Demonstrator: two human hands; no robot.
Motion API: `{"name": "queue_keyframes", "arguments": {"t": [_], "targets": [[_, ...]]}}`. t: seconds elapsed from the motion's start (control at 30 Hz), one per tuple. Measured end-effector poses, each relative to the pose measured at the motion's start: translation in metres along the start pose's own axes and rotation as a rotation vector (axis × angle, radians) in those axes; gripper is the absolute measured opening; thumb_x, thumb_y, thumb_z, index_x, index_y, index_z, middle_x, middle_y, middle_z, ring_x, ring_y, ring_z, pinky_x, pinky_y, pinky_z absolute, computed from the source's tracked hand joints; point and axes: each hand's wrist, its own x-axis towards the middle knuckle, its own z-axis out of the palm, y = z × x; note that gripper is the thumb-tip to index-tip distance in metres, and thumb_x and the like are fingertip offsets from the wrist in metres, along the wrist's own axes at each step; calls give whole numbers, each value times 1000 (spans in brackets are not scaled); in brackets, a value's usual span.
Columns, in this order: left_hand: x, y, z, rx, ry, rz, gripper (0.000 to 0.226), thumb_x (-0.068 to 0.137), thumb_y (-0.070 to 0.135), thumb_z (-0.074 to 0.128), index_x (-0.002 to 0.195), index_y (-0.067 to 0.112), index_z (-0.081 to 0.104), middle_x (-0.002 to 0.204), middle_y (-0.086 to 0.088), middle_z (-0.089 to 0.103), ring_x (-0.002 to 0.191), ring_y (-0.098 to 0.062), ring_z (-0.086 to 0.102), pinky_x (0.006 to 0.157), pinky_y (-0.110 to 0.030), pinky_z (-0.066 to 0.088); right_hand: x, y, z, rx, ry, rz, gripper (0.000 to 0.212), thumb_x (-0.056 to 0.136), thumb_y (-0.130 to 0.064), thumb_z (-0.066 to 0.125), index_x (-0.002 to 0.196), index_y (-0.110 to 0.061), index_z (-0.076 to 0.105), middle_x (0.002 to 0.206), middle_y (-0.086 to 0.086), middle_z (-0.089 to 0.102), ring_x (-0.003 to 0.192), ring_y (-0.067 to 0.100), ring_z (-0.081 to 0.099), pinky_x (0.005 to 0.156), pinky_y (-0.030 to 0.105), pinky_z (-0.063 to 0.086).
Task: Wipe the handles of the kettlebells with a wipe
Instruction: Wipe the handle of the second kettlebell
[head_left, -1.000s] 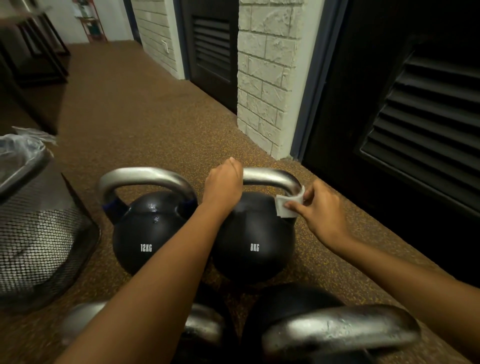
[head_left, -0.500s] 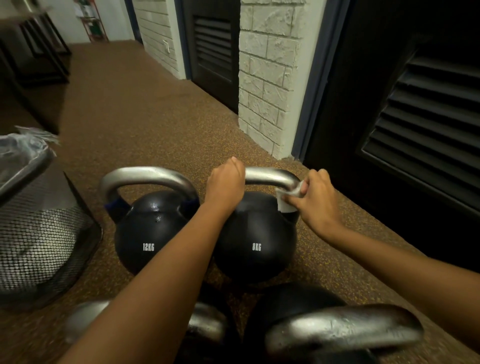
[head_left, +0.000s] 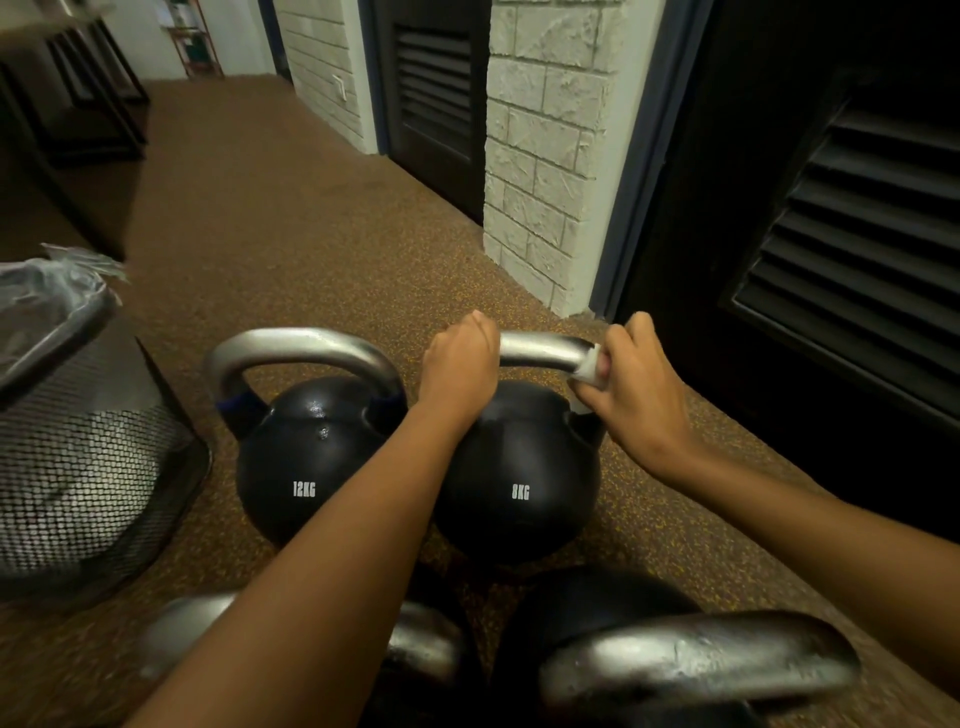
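Left hand (head_left: 457, 366) grips the 8KG kettlebell's handle (head_left: 540, 349) steady — right hand (head_left: 636, 387) fingers clamp the wipe (head_left: 589, 368) round its far bend — next, likely a slide along the bar.

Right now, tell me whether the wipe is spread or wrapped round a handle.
Wrapped: the right hand grips the wipe bunched round the 8KG kettlebell's handle.

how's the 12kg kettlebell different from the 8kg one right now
The 12kg kettlebell is marked 12KG; the 8kg kettlebell is marked 8KG. The 12kg kettlebell's handle is untouched; the 8kg kettlebell's handle is gripped by the left hand at one end while the right hand holds the wipe round the other. The 12kg kettlebell stands left, the 8kg kettlebell right. Both are black with silver handles, upright on the floor.
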Motion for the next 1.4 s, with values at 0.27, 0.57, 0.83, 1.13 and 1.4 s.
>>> {"name": "queue_keyframes", "arguments": {"t": [0.27, 0.57, 0.83, 1.13, 1.4], "targets": [[-1, 0, -1, -15, 10, 31, 28, 99, 9, 24, 100, -2, 50, 103, -24, 59, 98, -41, 56, 84, -47, 43, 26, -36, 2, -352, 85, -442, 30, 62, -14, 80, 80, -9, 56, 80, 8, 55, 67, 21, 50, 59, 26, 33], [-2, 2, 2, -119, 10, -72, 22, 96, 7, 31, 112, -1, 45, 109, -20, 58, 99, -38, 57, 81, -42, 44, 1, 3, -9, 101, -42, -190, 32, 81, -23, 67, 109, -14, 54, 108, 6, 55, 96, 15, 47, 78, 28, 43], [-2, 1, -2, -207, -1, -61, 34, 100, 13, 21, 104, -4, 49, 107, -27, 59, 103, -44, 55, 88, -51, 42, 24, -32, 3, -37, -20, -501, 35, 87, -29, 54, 114, -9, 64, 111, 4, 68, 89, 25, 59, 77, 35, 50], [-5, 4, -3, -273, 9, -137, 31, 99, 9, 23, 109, -6, 48, 106, -26, 59, 101, -43, 55, 86, -48, 42, 21, -5, -14, 468, -250, -3, 32, 94, -31, 49, 124, -25, 58, 109, 2, 65, 94, 21, 57, 82, 38, 47], [-2, 2, 1, -196, 31, -69, 33, 99, 9, 21, 101, -6, 51, 100, -27, 60, 96, -45, 55, 86, -52, 42, 21, 25, -8, 733, -509, 480, 44, 101, -33, 29, 125, -8, 56, 130, 9, 54, 123, 20, 45, 105, 32, 28]]}}
